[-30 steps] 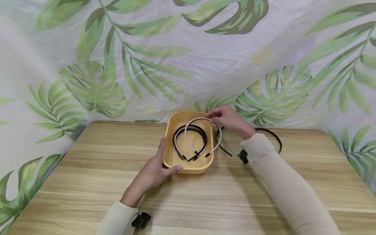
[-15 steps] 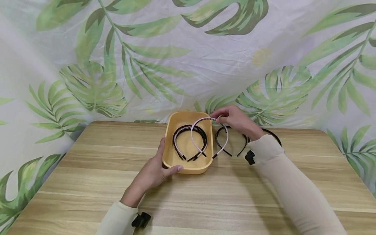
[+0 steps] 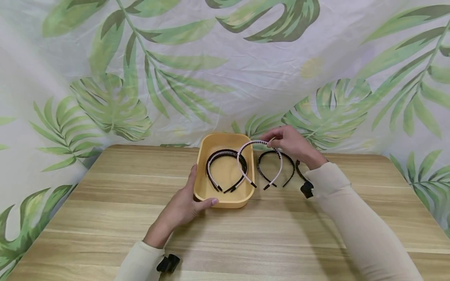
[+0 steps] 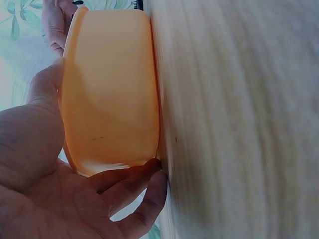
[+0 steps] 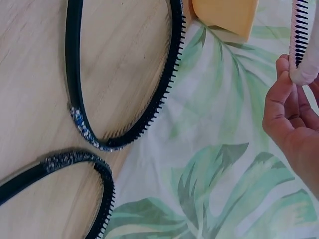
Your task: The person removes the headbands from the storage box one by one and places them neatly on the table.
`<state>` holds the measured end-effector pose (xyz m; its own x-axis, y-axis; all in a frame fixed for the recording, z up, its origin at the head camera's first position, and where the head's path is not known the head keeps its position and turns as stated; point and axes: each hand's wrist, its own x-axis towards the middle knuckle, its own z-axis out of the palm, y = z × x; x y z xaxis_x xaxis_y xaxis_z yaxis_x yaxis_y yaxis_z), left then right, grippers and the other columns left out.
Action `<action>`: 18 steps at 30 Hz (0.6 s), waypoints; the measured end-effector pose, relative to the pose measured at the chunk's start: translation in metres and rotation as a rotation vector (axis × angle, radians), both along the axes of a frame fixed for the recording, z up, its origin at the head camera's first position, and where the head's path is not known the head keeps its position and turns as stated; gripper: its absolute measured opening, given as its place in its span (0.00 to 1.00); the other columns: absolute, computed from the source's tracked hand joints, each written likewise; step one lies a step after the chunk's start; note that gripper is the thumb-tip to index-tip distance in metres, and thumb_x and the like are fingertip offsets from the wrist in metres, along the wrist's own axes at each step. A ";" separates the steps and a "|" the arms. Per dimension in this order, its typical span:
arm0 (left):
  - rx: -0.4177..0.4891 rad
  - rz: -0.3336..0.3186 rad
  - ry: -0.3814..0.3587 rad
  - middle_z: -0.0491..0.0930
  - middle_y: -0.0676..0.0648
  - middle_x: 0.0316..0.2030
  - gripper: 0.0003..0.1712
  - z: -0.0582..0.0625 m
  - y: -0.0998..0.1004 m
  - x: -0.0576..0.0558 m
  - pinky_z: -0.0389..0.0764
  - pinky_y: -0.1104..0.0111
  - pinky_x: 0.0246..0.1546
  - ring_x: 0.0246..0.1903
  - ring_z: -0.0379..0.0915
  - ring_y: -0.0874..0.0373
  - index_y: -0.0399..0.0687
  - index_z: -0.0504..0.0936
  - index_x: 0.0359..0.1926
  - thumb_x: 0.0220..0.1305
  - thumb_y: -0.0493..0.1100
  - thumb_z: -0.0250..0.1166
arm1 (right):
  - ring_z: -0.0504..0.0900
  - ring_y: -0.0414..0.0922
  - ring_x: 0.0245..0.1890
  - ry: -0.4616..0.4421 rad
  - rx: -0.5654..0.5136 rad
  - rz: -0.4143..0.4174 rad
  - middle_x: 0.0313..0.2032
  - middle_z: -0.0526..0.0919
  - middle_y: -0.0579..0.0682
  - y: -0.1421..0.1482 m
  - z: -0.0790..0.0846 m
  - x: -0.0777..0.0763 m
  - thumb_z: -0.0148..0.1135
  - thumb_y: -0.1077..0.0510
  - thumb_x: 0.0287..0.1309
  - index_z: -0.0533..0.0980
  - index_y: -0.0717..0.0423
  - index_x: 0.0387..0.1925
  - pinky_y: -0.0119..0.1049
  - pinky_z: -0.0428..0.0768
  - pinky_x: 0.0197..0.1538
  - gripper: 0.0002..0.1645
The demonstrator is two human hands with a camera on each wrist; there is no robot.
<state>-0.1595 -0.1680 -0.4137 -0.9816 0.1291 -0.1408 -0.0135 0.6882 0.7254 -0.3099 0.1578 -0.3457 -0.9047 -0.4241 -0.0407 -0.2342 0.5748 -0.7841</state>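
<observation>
My left hand (image 3: pixel 181 205) grips the near left corner of a yellow plastic container (image 3: pixel 226 205), thumb over the rim. In the left wrist view its fingers (image 4: pixel 132 186) lie along the outer wall by the tabletop. Inside the container rest several headbands (image 3: pixel 228 151), black ones and a pale pink one, overlapping. My right hand (image 3: pixel 291 144) pinches a pale pink headband (image 3: pixel 258 141) by its curved top, above the container's right rim. Its black-tipped ends hang toward me. The right wrist view shows dark teeth along the inside of this pink headband (image 5: pixel 300 30).
Right of the container, a black headband (image 3: pixel 293 166) with sparkly speckles lies on the wooden table (image 3: pixel 225 242). Another black headband (image 3: pixel 299 168) is partly hidden by my right wrist. A leaf-printed cloth (image 3: pixel 197 78) hangs behind the table's back edge.
My right hand has moved right with the pink headband, from over the container to its right rim. The black headband on the table is more exposed. My left hand has stayed put.
</observation>
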 end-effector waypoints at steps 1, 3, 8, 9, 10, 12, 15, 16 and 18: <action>-0.002 0.000 0.001 0.61 0.25 0.76 0.74 0.000 0.000 0.000 0.70 0.42 0.68 0.67 0.73 0.35 0.51 0.27 0.85 0.62 0.63 0.75 | 0.82 0.54 0.53 -0.001 0.003 -0.004 0.55 0.86 0.63 0.001 0.000 0.000 0.60 0.67 0.70 0.82 0.63 0.60 0.47 0.78 0.60 0.20; -0.003 0.000 0.002 0.61 0.26 0.76 0.74 0.000 0.000 0.000 0.71 0.42 0.67 0.66 0.73 0.35 0.51 0.27 0.85 0.62 0.62 0.75 | 0.82 0.53 0.54 -0.004 0.007 -0.014 0.55 0.85 0.62 0.004 0.001 0.001 0.60 0.66 0.71 0.82 0.63 0.61 0.45 0.78 0.58 0.20; -0.005 -0.003 0.002 0.61 0.26 0.76 0.74 0.000 0.000 0.000 0.71 0.42 0.67 0.67 0.73 0.35 0.51 0.27 0.85 0.63 0.62 0.75 | 0.81 0.52 0.52 -0.003 0.002 -0.029 0.55 0.84 0.63 0.012 0.001 0.004 0.59 0.66 0.72 0.82 0.63 0.60 0.44 0.78 0.56 0.19; -0.005 -0.003 0.002 0.61 0.26 0.76 0.74 0.000 0.000 0.000 0.71 0.42 0.68 0.67 0.73 0.35 0.51 0.27 0.85 0.63 0.62 0.75 | 0.81 0.51 0.52 0.000 0.001 -0.028 0.55 0.84 0.63 0.014 0.001 0.005 0.59 0.66 0.72 0.82 0.64 0.60 0.45 0.79 0.56 0.19; -0.004 -0.003 0.002 0.61 0.25 0.76 0.74 0.000 0.000 0.000 0.70 0.42 0.68 0.67 0.73 0.35 0.51 0.27 0.85 0.63 0.62 0.75 | 0.81 0.50 0.51 0.000 0.002 -0.032 0.55 0.84 0.63 0.016 0.001 0.005 0.59 0.66 0.72 0.82 0.64 0.60 0.44 0.79 0.56 0.19; -0.001 -0.003 0.003 0.61 0.25 0.75 0.74 0.000 -0.001 0.000 0.70 0.42 0.68 0.67 0.73 0.35 0.51 0.27 0.85 0.63 0.62 0.75 | 0.82 0.50 0.51 0.004 0.003 -0.029 0.55 0.84 0.63 0.019 0.000 0.006 0.59 0.67 0.72 0.82 0.64 0.60 0.43 0.79 0.55 0.19; 0.001 -0.004 0.006 0.62 0.25 0.75 0.74 0.000 -0.001 0.000 0.71 0.42 0.67 0.66 0.74 0.35 0.51 0.27 0.85 0.63 0.62 0.75 | 0.82 0.50 0.50 -0.006 0.005 -0.034 0.56 0.84 0.65 0.025 0.000 0.007 0.59 0.67 0.72 0.82 0.65 0.60 0.39 0.80 0.52 0.19; 0.000 -0.004 0.007 0.62 0.25 0.75 0.74 0.000 -0.001 0.000 0.71 0.42 0.67 0.66 0.74 0.36 0.51 0.27 0.85 0.63 0.62 0.75 | 0.82 0.51 0.51 -0.014 0.004 -0.038 0.56 0.84 0.65 0.027 0.000 0.008 0.59 0.67 0.72 0.82 0.64 0.60 0.37 0.80 0.51 0.18; -0.001 -0.004 0.007 0.63 0.25 0.75 0.74 0.000 -0.001 0.000 0.71 0.42 0.67 0.65 0.74 0.36 0.51 0.27 0.85 0.63 0.62 0.75 | 0.82 0.49 0.50 -0.028 0.006 -0.041 0.56 0.83 0.64 0.032 0.002 0.010 0.58 0.66 0.73 0.81 0.64 0.60 0.36 0.80 0.49 0.19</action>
